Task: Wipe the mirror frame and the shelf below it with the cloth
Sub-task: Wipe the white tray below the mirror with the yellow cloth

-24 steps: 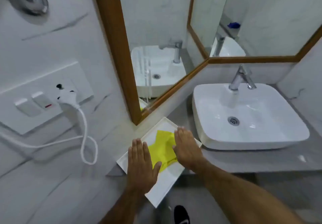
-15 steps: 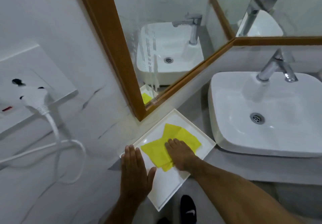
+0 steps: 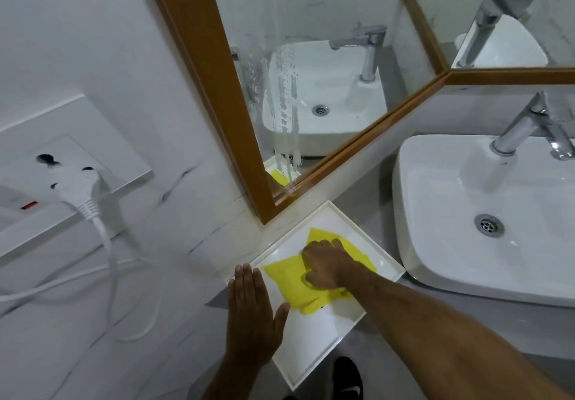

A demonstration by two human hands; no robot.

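A yellow cloth (image 3: 287, 278) lies spread on the white rimmed shelf (image 3: 314, 337) below the mirror's lower left corner. My right hand (image 3: 326, 264) presses down on the cloth with its fingers curled over it. My left hand (image 3: 252, 312) rests flat, fingers together, on the shelf's left edge by the wall. The brown wooden mirror frame (image 3: 217, 88) runs up the wall and along the bottom (image 3: 367, 138). Streaks of water run down the mirror glass (image 3: 280, 88).
A white basin (image 3: 485, 213) with a chrome tap (image 3: 529, 126) sits right of the shelf on a grey counter. A white plug and cable (image 3: 84, 194) hang from a wall socket at left. A black shoe (image 3: 348, 378) shows on the floor below.
The view has moved closer and lower. My right hand has slid back over the cloth toward the shelf's middle, bunching it. My left hand has stayed at the shelf's left edge.
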